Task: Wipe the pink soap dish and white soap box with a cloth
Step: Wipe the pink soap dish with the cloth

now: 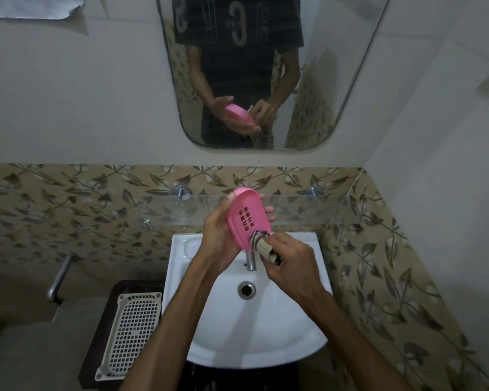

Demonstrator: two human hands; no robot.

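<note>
Above the white basin (181, 292), my left hand (218, 244) holds the pink soap dish (247, 217) tilted up on edge, hollow side toward the camera; thumb along the left rim, fingertips showing past the right rim. Slotted drain holes at the dish centre are visible. No brand mark or moulded text readable on the dish.

My right hand (290, 266) has its fingers curled round a folded cloth (264, 245), beige with dark stripes. The cloth's front end presses on the lower right part of the dish's inner face.

Writing: the only lettering in view is in the mirror (336, 80) on the wall above, where the reflected dark shirt carries large pale letter-like shapes, reversed and too blurred for me to read. The mirror also shows both hands and the dish from the back.

Surroundings: a chrome tap (250, 261) stands at the back of the basin, partly hidden behind dish and cloth; drain (246, 289) below it. A glass shelf (124, 204) on two chrome mounts runs across the leaf-patterned tile band (68, 193) directly behind the dish. Left of the basin, a white perforated tray (130, 331) lies on a dark stand (96, 348). A metal pipe (60, 275) projects from the left wall. White soap box: I cannot pick it out with certainty.
</note>
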